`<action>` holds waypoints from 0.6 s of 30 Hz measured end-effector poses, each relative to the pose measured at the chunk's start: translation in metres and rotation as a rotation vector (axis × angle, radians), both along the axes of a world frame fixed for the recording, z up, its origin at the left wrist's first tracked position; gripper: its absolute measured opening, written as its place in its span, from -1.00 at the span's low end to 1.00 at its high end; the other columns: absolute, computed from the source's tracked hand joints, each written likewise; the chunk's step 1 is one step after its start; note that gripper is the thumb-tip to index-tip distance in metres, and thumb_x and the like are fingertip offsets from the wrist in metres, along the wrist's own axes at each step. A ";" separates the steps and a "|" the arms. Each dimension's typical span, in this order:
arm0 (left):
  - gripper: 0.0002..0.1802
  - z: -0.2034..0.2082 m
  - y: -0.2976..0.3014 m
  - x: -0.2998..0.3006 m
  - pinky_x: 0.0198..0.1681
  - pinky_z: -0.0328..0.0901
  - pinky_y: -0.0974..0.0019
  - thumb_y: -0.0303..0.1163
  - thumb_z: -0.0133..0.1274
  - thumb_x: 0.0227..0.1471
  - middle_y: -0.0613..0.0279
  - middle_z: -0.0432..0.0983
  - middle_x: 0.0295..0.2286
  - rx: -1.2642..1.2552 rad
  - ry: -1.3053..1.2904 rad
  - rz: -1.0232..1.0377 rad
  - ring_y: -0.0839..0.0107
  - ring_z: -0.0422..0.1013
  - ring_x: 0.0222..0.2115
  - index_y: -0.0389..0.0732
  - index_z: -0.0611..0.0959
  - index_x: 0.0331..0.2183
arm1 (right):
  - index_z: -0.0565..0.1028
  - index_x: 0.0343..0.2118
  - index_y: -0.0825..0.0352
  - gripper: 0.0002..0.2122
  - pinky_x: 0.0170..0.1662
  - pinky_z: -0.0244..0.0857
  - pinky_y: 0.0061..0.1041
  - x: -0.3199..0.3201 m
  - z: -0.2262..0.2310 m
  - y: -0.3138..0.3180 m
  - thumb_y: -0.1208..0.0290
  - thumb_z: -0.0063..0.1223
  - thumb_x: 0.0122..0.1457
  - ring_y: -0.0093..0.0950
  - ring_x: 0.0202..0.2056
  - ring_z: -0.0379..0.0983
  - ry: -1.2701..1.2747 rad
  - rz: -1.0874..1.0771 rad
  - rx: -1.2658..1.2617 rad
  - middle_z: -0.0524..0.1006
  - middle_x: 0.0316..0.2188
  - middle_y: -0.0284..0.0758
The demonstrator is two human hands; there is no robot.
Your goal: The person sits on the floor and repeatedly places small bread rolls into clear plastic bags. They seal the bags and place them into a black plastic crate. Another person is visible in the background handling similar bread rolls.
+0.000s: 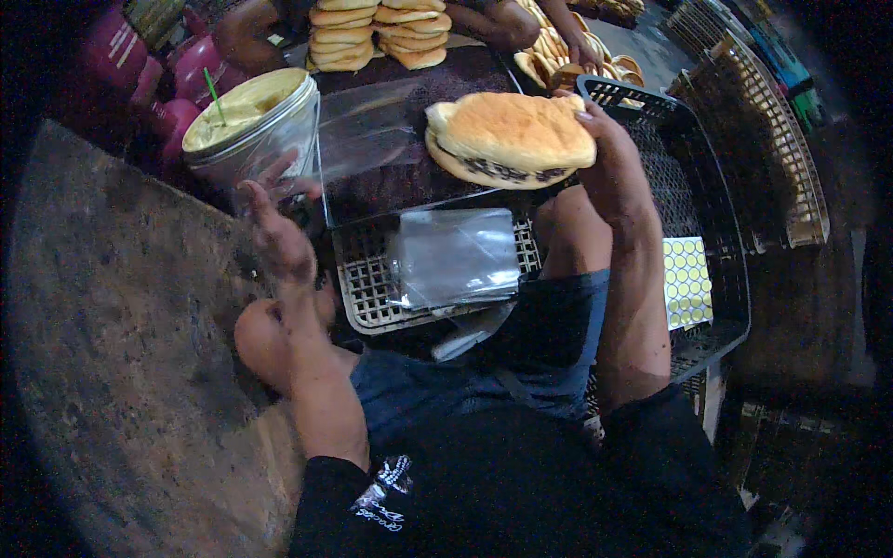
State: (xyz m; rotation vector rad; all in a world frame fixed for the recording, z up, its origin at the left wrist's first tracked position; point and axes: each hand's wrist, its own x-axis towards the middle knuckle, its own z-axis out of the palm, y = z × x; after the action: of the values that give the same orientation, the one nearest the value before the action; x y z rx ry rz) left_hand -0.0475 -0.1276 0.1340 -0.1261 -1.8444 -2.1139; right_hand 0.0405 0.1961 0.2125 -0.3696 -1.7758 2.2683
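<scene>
Above the black plastic crate (707, 214), toward its far left corner, the right hand (609, 167) holds up a large filled bun (510, 139), fingers curled round its right end in a firm grip, so the bun hangs level in the air with its dark filling showing along the near edge. Just to the left of the bun a clear plastic bag (372, 139) stands open, and the left hand (279, 237) is raised beside it with fingers spread and loosely open; they seem to touch the bag's lower left edge, though whether they pinch it I cannot tell. Close behind the left hand stands a white tub (256, 126) of pale cream with a green stick (215, 96) upright in it. Below the bun, a stack of clear bags (456, 256) lies on a pale lattice tray (367, 284) resting across the person's knees. Inside the crate, near its right wall, lies a sheet of yellow round stickers (688, 279). Along the far edge, two piles of flat buns (377, 33) stand side by side, and more buns (567, 56) lie spread to their right, where another person's hand (586, 51) reaches among them. A worn stone floor (112, 325) fills the left side.
</scene>
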 end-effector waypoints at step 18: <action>-0.04 -0.003 0.054 0.032 0.08 0.30 -0.01 0.22 0.05 0.10 -0.14 0.34 0.07 0.319 -0.149 -0.563 0.09 0.39 0.02 -0.18 0.12 0.28 | 0.16 0.24 0.42 -0.34 0.07 0.25 -0.40 0.010 -0.010 -0.038 0.16 0.11 0.19 -0.37 -0.02 0.41 -0.074 0.137 0.353 0.48 -0.03 -0.08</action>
State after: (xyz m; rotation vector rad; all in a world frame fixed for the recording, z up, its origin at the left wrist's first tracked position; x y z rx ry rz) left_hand -0.0151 -0.0735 0.1315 -0.4686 -1.6526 -2.8403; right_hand 0.0504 0.1584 0.2021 -0.2741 -2.2507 1.9874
